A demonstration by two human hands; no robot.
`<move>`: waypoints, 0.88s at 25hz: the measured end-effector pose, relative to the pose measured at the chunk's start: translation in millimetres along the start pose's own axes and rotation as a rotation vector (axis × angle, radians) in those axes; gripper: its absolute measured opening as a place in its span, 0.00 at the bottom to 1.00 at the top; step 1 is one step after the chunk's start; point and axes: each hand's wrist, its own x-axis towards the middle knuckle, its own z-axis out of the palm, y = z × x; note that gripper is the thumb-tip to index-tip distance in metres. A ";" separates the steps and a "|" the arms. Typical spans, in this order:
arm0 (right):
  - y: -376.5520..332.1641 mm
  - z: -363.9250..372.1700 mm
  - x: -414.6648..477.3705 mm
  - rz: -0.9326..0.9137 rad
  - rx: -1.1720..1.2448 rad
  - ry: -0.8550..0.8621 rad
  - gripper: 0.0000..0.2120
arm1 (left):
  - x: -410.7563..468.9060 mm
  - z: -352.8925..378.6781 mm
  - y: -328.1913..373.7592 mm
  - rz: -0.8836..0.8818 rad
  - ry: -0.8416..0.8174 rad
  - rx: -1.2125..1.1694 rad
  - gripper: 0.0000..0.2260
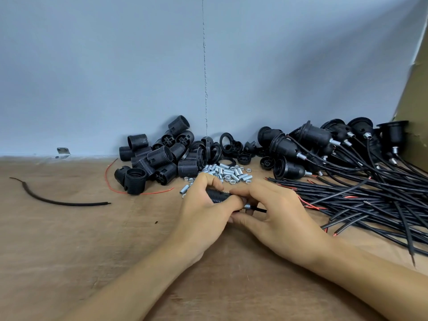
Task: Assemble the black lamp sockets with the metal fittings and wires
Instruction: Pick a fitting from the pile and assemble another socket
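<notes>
- Centre of the frame: the left hand (203, 207) has its fingers curled round a black threaded socket (216, 196), holding it low over the wooden table (69, 251).
- The right hand (280, 216) meets it from the right of the frame, with forefinger and thumb closed around the socket's end.
- Right there between those fingers a small metal fitting (247, 206) pokes out, with a black wire (260, 209) running from it.
- Just behind the hands, loose silver fittings and nuts (228, 172) lie scattered on the table.
- Left of centre, a heap of bare socket shells (157, 156) sits against the blue-grey wall (115, 66).
- Beside that heap, toward the right, there's a cluster of black rings and caps (225, 144).
- On the right side of the frame, finished sockets (287, 144) are piled up, their wires (370, 200) fanning toward the lower right.
- Far left, one stray black cable (69, 204) lies alone.
- A thin red wire (106, 173) loops past the shells.
</notes>
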 end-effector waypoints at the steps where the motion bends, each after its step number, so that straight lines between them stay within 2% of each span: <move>1: 0.4 0.3 0.5 0.004 -0.014 -0.006 0.18 | -0.1 0.2 0.3 -0.027 -0.002 -0.022 0.18; 4: 3.6 0.8 2.2 0.063 -0.003 0.010 0.17 | 2.0 -3.3 2.6 -0.122 -0.031 -0.154 0.25; 6: 6.8 -1.3 4.5 0.178 0.063 0.045 0.16 | 2.5 -5.9 7.9 -0.168 -0.103 -0.301 0.24; 8: 9.0 -2.4 5.5 0.239 0.118 0.060 0.16 | 1.9 -6.5 12.6 -0.198 -0.154 -0.310 0.24; 12: 9.5 1.5 6.8 0.178 0.152 0.010 0.18 | 2.1 -7.4 16.0 -0.233 -0.141 -0.317 0.19; 15: 10.4 2.2 5.6 0.156 0.190 -0.054 0.12 | 2.5 -7.9 17.4 -0.250 -0.120 -0.303 0.12; 19: 10.8 -0.7 5.3 0.182 0.324 -0.142 0.05 | 4.3 -7.2 13.3 -0.251 -0.083 -0.303 0.17; 22: 11.2 -3.1 7.2 0.180 0.328 -0.184 0.06 | 4.7 -6.6 11.1 -0.240 -0.051 -0.301 0.20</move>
